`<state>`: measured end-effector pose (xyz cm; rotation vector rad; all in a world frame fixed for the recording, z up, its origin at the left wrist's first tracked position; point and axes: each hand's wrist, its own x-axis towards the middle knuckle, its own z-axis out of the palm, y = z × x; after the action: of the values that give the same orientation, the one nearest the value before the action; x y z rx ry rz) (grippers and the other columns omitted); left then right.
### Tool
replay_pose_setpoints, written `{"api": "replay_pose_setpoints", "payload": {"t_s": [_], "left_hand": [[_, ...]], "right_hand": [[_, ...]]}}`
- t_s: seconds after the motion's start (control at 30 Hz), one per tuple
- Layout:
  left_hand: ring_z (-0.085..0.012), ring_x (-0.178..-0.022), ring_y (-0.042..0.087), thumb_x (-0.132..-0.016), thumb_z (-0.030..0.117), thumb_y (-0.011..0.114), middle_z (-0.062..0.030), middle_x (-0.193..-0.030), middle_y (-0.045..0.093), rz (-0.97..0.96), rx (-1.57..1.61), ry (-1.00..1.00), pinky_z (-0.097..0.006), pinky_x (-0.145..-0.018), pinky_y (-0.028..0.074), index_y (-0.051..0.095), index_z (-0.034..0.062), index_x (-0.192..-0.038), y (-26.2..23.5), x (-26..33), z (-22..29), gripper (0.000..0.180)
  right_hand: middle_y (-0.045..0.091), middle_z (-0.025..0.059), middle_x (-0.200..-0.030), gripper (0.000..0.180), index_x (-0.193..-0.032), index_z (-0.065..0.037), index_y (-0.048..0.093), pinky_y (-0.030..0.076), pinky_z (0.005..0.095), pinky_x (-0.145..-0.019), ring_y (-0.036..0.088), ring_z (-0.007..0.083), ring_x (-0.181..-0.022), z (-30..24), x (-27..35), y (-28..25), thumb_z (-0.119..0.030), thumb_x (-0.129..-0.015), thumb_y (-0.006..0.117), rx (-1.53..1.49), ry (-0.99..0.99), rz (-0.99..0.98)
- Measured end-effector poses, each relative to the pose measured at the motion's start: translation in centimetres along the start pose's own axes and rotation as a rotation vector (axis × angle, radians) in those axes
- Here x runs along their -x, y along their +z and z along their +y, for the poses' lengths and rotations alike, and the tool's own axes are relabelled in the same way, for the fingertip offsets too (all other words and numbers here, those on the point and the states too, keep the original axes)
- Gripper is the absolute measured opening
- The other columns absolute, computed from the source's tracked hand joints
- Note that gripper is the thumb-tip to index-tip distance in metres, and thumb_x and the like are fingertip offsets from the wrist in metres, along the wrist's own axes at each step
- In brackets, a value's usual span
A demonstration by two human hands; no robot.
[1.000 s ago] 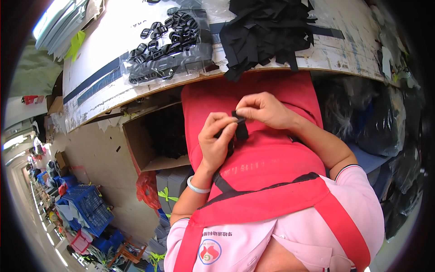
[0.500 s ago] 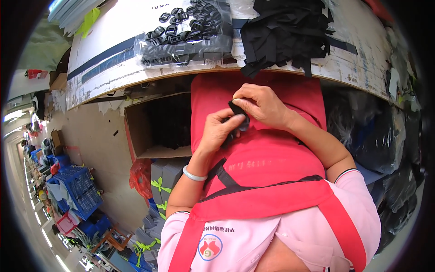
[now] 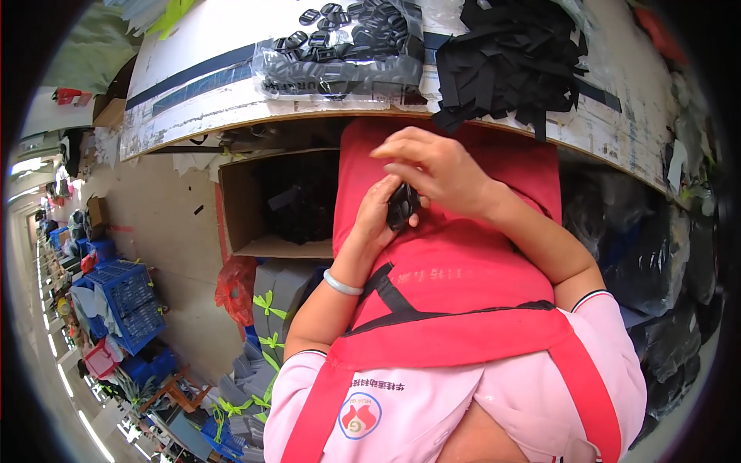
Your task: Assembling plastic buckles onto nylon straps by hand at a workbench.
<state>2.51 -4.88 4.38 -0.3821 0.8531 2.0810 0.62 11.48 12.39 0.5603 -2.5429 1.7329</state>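
Above my lap, my left hand (image 3: pixel 376 210) is closed round a black plastic buckle (image 3: pixel 401 205), partly hidden by the fingers; any strap with it cannot be made out. My right hand (image 3: pixel 436 166) hovers over it, fingers stretched out and apart, its thumb close to the left fingertips. On the table (image 3: pixel 202 68) ahead, a clear plastic bag (image 3: pixel 328 86) spills many black buckles (image 3: pixel 309 17). To its right lies a heap of short black webbing strips (image 3: pixel 505 65), some ends hanging over the table's edge.
Under the table at left, a cardboard box (image 3: pixel 282 248) lies open with dark pieces inside. Near it are a red plastic bag (image 3: pixel 234 289) and grey bundles tied in green (image 3: pixel 275 297). Dark plastic-wrapped bags (image 3: pixel 644 262) crowd the right. Blue crates (image 3: pixel 127 305) stand farther left.
My right fingers have come off the black strap end they pinched and spread out. My left hand has turned with the black buckle in it. The view has shifted slightly.
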Motion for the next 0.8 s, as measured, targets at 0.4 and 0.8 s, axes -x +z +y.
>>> {"api": "replay_pose_setpoints", "payload": {"t_s": [0.4, 0.8], "left_hand": [[-0.0134, -0.061, 0.062, -0.102, 0.024, 0.048, -0.0098, -0.088, 0.066, -0.010, -0.204, 0.132, -0.023, -0.043, 0.048, 0.058, -0.0013, -0.119, 0.9, -0.7, -0.5, 0.033], [-0.0082, -0.067, 0.058, -0.088, 0.002, 0.067, -0.0018, -0.086, 0.063, -0.065, -0.487, 0.291, -0.020, -0.058, 0.045, 0.065, 0.0047, -0.122, 1.5, -0.1, -1.1, 0.034]], "right_hand": [[0.061, 0.0084, -0.080, 0.019, -0.088, -0.001, 0.065, 0.050, 0.0340, -0.064, 0.063, 0.0231, -0.072, 2.5, 4.8, -1.2, -0.021, -0.089, 0.064, 0.321, 0.235, -0.060], [0.059, 0.0025, -0.069, 0.033, -0.095, -0.004, 0.060, 0.046, 0.0216, -0.044, 0.055, 0.0077, -0.050, 5.9, 7.1, -1.3, -0.035, -0.102, 0.049, -1.087, 0.831, -0.185]]}}
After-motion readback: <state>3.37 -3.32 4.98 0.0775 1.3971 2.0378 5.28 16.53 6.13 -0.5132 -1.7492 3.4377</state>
